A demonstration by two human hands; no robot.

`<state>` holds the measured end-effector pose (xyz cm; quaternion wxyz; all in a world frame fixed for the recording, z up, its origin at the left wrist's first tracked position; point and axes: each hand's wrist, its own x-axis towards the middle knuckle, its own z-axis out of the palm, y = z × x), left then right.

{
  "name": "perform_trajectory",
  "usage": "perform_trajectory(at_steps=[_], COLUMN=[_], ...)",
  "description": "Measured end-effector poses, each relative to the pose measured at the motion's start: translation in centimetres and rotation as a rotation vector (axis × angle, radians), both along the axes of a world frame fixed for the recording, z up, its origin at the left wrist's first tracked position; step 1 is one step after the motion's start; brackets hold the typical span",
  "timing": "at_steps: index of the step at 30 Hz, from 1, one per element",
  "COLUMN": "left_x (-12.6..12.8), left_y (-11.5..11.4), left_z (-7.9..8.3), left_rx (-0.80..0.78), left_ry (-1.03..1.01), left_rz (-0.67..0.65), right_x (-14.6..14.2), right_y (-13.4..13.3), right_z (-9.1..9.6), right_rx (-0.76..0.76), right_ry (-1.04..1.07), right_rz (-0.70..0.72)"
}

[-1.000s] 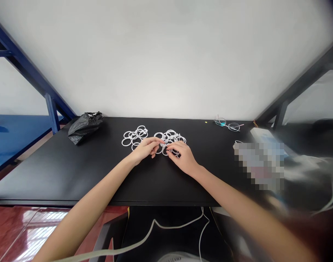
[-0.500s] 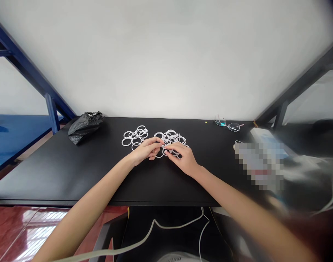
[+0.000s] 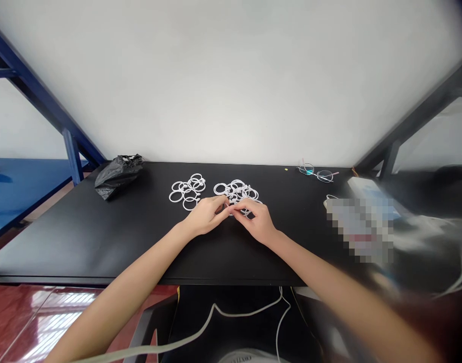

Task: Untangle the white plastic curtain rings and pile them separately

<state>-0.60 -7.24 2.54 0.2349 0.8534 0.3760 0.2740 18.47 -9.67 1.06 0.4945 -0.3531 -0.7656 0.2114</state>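
Observation:
My left hand (image 3: 207,216) is closed, thumb and fingers pinched at its tip. My right hand (image 3: 258,221) meets it there, with thumb and forefinger pressed together. Between the fingertips is part of a white ring that looks like plastic; the fingers hide most of it. Just behind my hands lies a heap of white rings (image 3: 237,188) with small knobs on them, partly covered by my fingers. To the left of that heap, a second, looser group of white rings (image 3: 189,186) rests on the black table (image 3: 148,247).
A crumpled black plastic bag (image 3: 119,174) sits at the back left. Eyeglasses (image 3: 316,173) lie at the back right. Nearer on the right are a white box (image 3: 369,194) and a blurred-out item (image 3: 357,229). A white cable (image 3: 193,337) hangs below the table's front edge.
My left hand has shifted slightly right and turned over, its thumb now touching the right fingertips. The right hand has barely moved. Both groups of rings look the same.

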Motion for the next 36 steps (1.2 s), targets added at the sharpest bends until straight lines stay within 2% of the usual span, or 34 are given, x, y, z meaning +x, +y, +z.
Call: perform_trajectory(at_steps=[6, 13, 21, 25, 29, 36], left_x=[-0.2, -0.1, -2.8, -4.1, -4.6, -4.5], left_y=[0.1, 0.2, 1.9, 2.8, 3.1, 3.1], left_z=[0.4, 0.4, 0.5, 0.6, 0.7, 0.5], left_rx=[-0.053, -0.043, 0.183, 0.183, 0.144, 0.17], left_ry=[0.068, 0.117, 0.264, 0.411, 0.513, 0.529], left_rz=[-0.021, -0.01, 0.162, 0.23, 0.245, 0.301], right_x=[-0.1, 0.0, 0.3, 0.3, 0.4, 0.5], right_y=[-0.1, 0.3, 0.5, 0.6, 1.0, 1.1], right_z=[0.0, -0.5, 0.0, -0.2, -0.9, -1.2], right_rx=[-0.031, -0.022, -0.007, 0.056, 0.112, 0.047], right_ry=[0.027, 0.039, 0.0, -0.026, -0.144, -0.449], right_rz=[0.008, 0.004, -0.117, -0.122, -0.113, -0.086])
